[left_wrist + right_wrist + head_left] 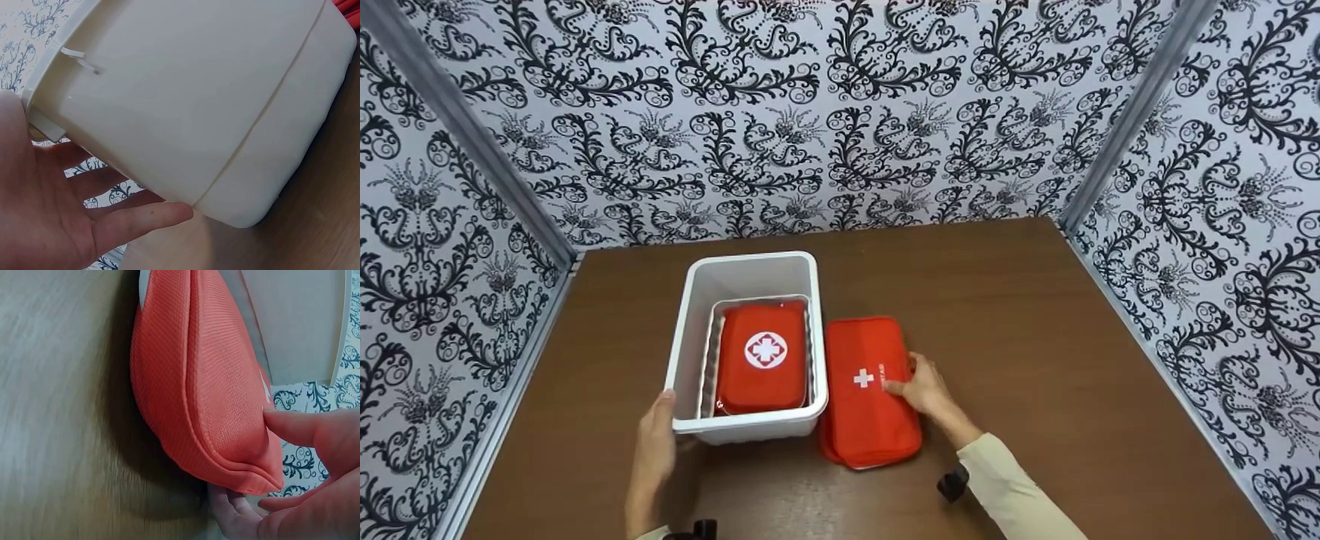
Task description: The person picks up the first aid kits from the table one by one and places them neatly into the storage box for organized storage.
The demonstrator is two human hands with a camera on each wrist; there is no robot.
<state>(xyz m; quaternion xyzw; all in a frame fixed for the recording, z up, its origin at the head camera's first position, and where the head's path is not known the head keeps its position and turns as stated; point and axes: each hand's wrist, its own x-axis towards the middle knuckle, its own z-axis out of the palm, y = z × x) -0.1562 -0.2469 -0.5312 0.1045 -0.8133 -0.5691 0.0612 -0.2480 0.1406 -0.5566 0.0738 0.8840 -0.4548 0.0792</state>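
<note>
A white plastic bin stands left of centre. Inside it is a clear plastic container around a red first aid case with a round white cross emblem. My left hand grips the bin at its near left corner, thumb at the rim and fingers along the outer wall. Right of the bin lies a flat red first aid pouch with a white cross. My right hand pinches its right edge, thumb on top and fingertips tucked under its side.
The brown wooden table extends to both sides and behind the bin. Black-and-white patterned walls enclose it at the back, left and right, with grey metal posts at the corners.
</note>
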